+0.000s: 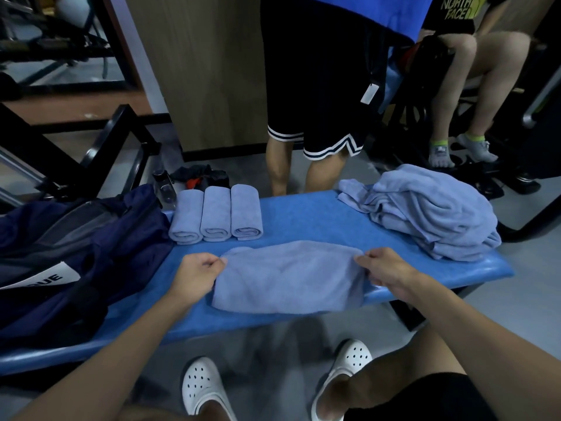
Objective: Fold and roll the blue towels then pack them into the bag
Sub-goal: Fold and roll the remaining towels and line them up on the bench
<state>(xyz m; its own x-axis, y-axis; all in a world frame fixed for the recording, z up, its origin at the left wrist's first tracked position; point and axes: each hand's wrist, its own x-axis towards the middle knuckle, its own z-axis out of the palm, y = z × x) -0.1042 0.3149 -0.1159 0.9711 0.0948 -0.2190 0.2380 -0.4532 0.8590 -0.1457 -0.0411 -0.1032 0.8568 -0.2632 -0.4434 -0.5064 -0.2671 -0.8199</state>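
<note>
A light blue towel (288, 278) lies folded flat on the blue bench (312, 217) in front of me. My left hand (198, 275) pinches its left far corner. My right hand (384, 270) pinches its right far corner. Three rolled blue towels (216, 217) lie side by side behind the flat towel, toward the left. A heap of loose blue towels (431, 214) sits on the bench's right end. The dark navy bag (76, 250) lies open on the bench's left end, with a white label showing.
A person in black shorts (315, 95) stands just beyond the bench. Another person sits at the back right. A clear bottle (164, 189) and dark clothing lie on the floor behind the rolls. Black metal frames stand at the left. My white shoes (203, 387) are under the bench's near edge.
</note>
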